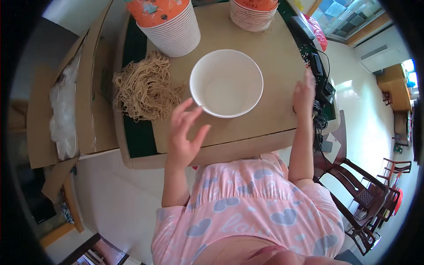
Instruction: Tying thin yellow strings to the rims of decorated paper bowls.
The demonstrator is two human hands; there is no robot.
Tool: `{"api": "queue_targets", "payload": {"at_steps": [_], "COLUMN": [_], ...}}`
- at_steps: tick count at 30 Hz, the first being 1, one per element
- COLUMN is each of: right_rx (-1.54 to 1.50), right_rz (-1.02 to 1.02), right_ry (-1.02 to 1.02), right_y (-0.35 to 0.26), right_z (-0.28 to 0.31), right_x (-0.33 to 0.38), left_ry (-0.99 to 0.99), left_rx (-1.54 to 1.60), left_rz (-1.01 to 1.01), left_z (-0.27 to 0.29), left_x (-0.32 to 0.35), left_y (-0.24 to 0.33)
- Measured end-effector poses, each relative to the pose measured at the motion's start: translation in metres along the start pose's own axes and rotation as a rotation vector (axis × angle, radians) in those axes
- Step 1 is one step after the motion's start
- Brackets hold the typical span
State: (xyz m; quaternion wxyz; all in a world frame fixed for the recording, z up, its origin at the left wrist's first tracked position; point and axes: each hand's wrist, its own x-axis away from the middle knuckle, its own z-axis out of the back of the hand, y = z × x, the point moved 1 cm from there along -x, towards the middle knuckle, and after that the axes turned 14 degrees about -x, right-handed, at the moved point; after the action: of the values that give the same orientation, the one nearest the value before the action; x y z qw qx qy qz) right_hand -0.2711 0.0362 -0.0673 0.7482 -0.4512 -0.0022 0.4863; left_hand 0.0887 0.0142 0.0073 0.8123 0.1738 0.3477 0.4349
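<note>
A white round paper tub stands upright on the cardboard-covered table, its wide mouth facing up and its inside bare. My left hand is at its near left rim with thumb and fingers apart; whether a fingertip touches the rim I cannot tell. Off to the right, my right hand is raised at the table's right side, close to small scattered white and red bits. Motion smears its fingers. Left of the tub lies a tangled heap of tan string.
Behind stand a tall stack of nested paper tubs with orange printing and a smaller stack. Black cables and adapters line the right edge. An open cardboard box stands at left; wooden chairs are at right.
</note>
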Motion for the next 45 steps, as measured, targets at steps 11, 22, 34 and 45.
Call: {"api": "queue_targets", "payload": {"at_steps": [11, 22, 34, 45], "right_rx": [0.299, -0.106, -0.278, -0.62], "right_rz": [-0.091, -0.146, -0.078, -0.046], "right_ry": [-0.075, 0.094, 0.202, 0.191], "right_y": [0.097, 0.041, -0.007, -0.072], "right_z": [0.015, 0.034, 0.043, 0.067], "right_x": [-0.061, -0.049, -0.028, 0.008], "left_ry": [0.142, 0.16, 0.088, 0.591], "left_rx": [-0.104, -0.657, -0.87, -0.156], "left_rz": [0.407, 0.262, 0.237, 0.099], "left_z": [0.0, -0.011, 0.005, 0.042], "left_x": [0.029, -0.035, -0.052, -0.052], "left_y": [-0.084, -0.111, -0.116, -0.082]}}
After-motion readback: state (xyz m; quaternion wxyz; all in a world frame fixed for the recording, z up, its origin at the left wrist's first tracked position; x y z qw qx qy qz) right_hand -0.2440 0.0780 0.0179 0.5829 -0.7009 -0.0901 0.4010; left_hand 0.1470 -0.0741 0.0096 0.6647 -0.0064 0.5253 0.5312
